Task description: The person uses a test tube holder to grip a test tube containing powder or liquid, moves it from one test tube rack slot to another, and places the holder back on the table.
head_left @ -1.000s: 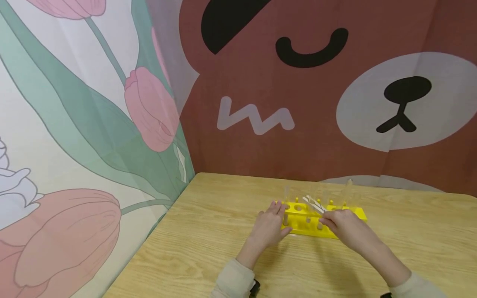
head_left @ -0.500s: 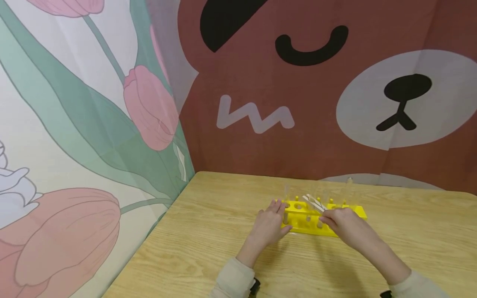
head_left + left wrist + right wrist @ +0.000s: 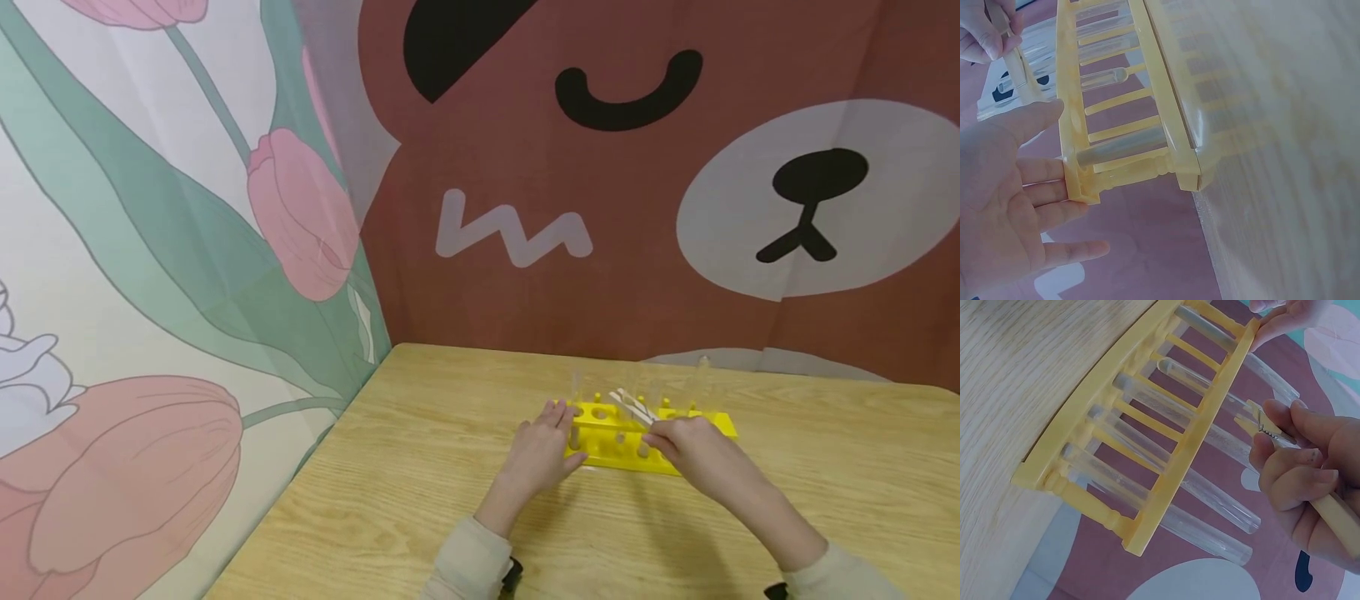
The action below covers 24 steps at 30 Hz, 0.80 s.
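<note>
A yellow test tube rack (image 3: 617,457) stands on the wooden table with several clear test tubes (image 3: 1210,534) upright in it. My left hand (image 3: 536,454) rests on the rack's left end, its fingers straight against the top bar (image 3: 1067,134) and the little finger held away. My right hand (image 3: 1316,469) grips a wooden test tube clamp (image 3: 633,408) with a metal spring. The clamp's tips sit at the upper part of a slim test tube (image 3: 1186,376), whose bottom stops short of the rack's base. Whether the tips pinch the tube, I cannot tell.
The wooden tabletop (image 3: 375,500) extends around the rack. Behind it hangs a brown cloth (image 3: 487,308) with a cartoon bear face, and a tulip-print cloth (image 3: 187,325) hangs on the left. Other tubes rise above the rack close to the clamp.
The view has tilted very slightly. Hands, clamp and rack keep the same places.
</note>
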Tool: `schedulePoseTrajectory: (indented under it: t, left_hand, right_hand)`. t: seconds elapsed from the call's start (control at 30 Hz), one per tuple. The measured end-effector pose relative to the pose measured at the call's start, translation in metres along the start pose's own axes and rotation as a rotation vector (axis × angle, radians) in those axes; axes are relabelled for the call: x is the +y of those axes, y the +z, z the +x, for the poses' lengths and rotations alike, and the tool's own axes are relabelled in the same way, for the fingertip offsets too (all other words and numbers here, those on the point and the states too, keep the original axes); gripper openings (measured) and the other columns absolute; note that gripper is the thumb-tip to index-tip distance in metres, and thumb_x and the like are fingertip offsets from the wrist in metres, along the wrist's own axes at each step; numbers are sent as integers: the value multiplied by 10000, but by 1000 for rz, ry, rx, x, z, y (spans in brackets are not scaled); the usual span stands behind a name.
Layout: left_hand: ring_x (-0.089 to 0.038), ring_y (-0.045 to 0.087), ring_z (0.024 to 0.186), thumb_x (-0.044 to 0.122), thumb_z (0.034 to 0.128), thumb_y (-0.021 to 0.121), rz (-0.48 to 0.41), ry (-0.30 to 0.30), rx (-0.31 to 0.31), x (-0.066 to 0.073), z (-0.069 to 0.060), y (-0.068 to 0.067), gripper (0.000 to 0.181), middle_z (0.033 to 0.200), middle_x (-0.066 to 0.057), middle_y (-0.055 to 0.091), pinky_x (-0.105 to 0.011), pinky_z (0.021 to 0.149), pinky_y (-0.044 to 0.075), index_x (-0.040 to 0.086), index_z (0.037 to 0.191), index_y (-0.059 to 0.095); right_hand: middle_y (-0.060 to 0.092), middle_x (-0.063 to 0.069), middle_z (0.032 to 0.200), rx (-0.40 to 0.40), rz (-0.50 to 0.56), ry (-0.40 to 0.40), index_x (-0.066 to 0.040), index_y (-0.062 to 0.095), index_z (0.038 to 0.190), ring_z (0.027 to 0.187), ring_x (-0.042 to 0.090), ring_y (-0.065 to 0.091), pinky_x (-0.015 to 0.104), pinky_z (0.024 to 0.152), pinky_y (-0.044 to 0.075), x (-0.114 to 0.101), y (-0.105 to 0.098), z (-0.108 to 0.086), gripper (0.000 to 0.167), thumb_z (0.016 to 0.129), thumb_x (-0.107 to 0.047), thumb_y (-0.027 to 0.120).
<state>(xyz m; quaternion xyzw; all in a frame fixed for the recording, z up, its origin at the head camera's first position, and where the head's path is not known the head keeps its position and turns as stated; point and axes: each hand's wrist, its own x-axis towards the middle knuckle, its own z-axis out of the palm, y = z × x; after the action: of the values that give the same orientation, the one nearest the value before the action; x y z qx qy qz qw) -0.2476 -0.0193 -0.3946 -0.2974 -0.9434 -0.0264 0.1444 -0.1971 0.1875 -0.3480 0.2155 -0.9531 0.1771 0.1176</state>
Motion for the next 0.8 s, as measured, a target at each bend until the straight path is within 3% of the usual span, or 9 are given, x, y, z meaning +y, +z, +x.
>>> schedulePoseTrajectory:
  t: [0.53,0.8]
  left_hand:
    - [-182,313,1269,463,854,541,-7,-16,-41,3,-1,-1,637,1374,-76,377,-407,868,425,88,1351,404]
    - [-197,331,1260,447,848,560,-13,-13,-19,2,0,-1,621,1362,-85,393,-413,858,430,82,1333,427]
  right_hand:
    - [388,-85,530,15,1,6,-122,591,679,445,62,301,210,427,311,1,-1,-2,161,838,-104,606]
    - [378,-80,526,5,5,11,-128,576,670,451,63,303,209,427,307,2,0,-2,172,839,-114,606]
